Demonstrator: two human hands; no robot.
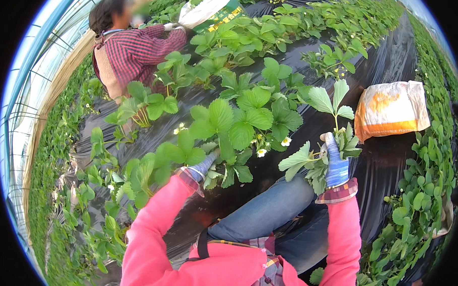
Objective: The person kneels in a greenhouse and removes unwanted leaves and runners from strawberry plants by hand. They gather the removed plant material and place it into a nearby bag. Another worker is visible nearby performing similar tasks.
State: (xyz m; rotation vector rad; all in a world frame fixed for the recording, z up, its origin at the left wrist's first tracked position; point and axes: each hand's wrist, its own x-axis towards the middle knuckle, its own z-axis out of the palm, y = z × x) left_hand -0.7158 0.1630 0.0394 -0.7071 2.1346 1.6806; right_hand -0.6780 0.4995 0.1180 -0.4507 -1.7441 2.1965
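My right hand [334, 160], in a blue knitted glove with paler fingertips, is closed around several cut strawberry leaves [321, 165] with their stems. It is held up over the black plastic film beside my knee. My left hand [205, 168], gloved the same way, reaches in under a leafy strawberry plant [249, 113] in front of me. Leaves cover its fingers, so what they touch is hidden. White strawberry flowers [261, 153] with yellow centres hang at the near side of that plant, close to my left hand.
An orange and white fertilizer bag [391, 111] stands in the furrow at the right. At the upper left a co-worker [137, 53] in a checked top reaches with gloved hands toward a white and green sack [212, 12]. Black plastic film [145, 145] covers the beds; greenhouse hoops [30, 79] curve along the left.
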